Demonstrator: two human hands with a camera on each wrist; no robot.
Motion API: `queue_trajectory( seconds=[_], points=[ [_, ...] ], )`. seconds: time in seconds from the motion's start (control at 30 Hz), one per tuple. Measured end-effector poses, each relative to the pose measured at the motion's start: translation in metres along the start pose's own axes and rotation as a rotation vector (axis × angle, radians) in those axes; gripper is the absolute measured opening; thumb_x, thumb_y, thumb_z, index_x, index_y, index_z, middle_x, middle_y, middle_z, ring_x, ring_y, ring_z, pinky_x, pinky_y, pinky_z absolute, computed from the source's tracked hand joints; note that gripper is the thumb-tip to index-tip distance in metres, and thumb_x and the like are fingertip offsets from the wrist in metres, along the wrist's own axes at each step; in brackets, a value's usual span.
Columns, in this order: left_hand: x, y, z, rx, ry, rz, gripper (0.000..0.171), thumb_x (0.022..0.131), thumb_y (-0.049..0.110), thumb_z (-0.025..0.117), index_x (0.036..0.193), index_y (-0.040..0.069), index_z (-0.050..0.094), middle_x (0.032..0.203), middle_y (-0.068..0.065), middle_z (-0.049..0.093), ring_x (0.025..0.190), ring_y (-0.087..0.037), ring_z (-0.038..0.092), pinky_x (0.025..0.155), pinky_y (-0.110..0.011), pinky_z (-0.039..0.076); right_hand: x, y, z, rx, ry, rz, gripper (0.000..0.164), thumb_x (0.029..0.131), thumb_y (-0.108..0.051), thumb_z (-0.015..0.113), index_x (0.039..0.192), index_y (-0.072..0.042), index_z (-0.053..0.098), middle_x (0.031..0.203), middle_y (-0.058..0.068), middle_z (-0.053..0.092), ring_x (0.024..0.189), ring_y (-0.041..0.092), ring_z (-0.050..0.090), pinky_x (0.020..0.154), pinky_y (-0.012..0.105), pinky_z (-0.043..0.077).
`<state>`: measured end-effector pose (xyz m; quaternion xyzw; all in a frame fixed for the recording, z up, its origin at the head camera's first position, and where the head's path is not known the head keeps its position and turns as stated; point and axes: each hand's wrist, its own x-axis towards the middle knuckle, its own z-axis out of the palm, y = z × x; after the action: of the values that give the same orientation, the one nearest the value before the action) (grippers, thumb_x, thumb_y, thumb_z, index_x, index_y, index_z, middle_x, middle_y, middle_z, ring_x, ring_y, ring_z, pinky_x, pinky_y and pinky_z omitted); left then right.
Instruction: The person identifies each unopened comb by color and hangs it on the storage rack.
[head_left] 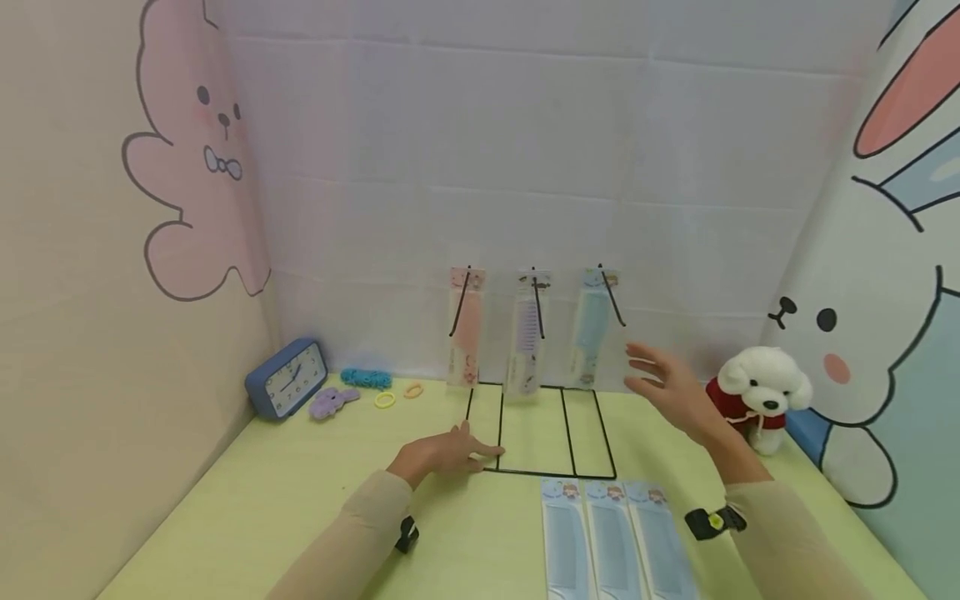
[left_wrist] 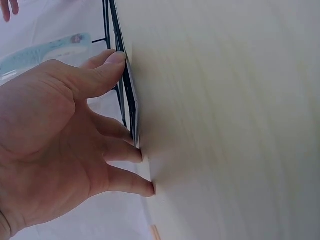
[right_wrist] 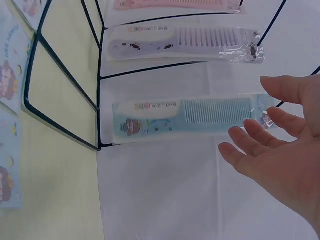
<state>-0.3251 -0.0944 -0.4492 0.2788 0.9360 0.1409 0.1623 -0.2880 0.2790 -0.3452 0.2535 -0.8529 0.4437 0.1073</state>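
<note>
A black wire display rack has its base [head_left: 551, 474] flat on the table, with three prongs above. From them hang packaged combs: a pink comb [head_left: 468, 323], a purple comb [head_left: 528, 325] and a blue comb [right_wrist: 217, 111]. My left hand [head_left: 446, 452] rests at the base's front left corner, fingers spread; its thumb [left_wrist: 107, 75] touches the wire and other fingertips touch the tabletop. To the right of the blue comb my right hand [head_left: 675, 396] hovers with fingers relaxed, holding nothing. In front of the rack lie three blue packaged combs [head_left: 618, 533] side by side.
At the left stand a blue clock [head_left: 288, 379], a purple bunny-shaped item [head_left: 330, 403], a turquoise bundle [head_left: 366, 378], a yellow ring [head_left: 385, 400] and an orange ring [head_left: 413, 390]. A white plush dog [head_left: 765, 392] sits at the right. Behind hangs a white cloth [head_left: 525, 150].
</note>
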Motion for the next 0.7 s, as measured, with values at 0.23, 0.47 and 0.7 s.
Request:
queue_trajectory(
  seconds=[0.23,0.47,0.7],
  points=[
    [-0.002,0.0,-0.001,-0.004,0.0,-0.016,0.043,0.104,0.027,0.055,0.145,0.04,0.053,0.159,-0.033,0.013,0.146,-0.049,0.017,0.11,-0.061,0.03,-0.051,-0.002,0.009,-0.025,-0.123,0.054,0.057,0.102,-0.02,0.061,0.15,0.0,0.04,0.147,0.024,0.045,0.129,0.046,0.049,0.089,0.017,0.047],
    [0.002,0.0,-0.002,0.005,0.002,-0.017,0.042,0.104,0.025,0.056,0.143,0.04,0.055,0.158,-0.034,0.017,0.146,-0.049,0.017,0.111,-0.061,0.028,-0.089,0.008,0.014,0.031,-0.294,0.202,0.06,0.099,-0.024,0.065,0.147,0.005,0.042,0.145,0.032,0.044,0.127,0.054,0.047,0.086,0.034,0.054],
    [0.001,0.002,-0.001,-0.034,0.007,-0.007,0.042,0.103,0.021,0.058,0.142,0.037,0.057,0.157,-0.036,0.019,0.145,-0.051,0.016,0.112,-0.061,0.026,-0.105,0.007,0.019,-0.011,-0.368,0.534,0.071,0.088,-0.022,0.078,0.141,0.011,0.044,0.13,0.033,0.053,0.115,0.048,0.056,0.08,0.051,0.056]
  ],
)
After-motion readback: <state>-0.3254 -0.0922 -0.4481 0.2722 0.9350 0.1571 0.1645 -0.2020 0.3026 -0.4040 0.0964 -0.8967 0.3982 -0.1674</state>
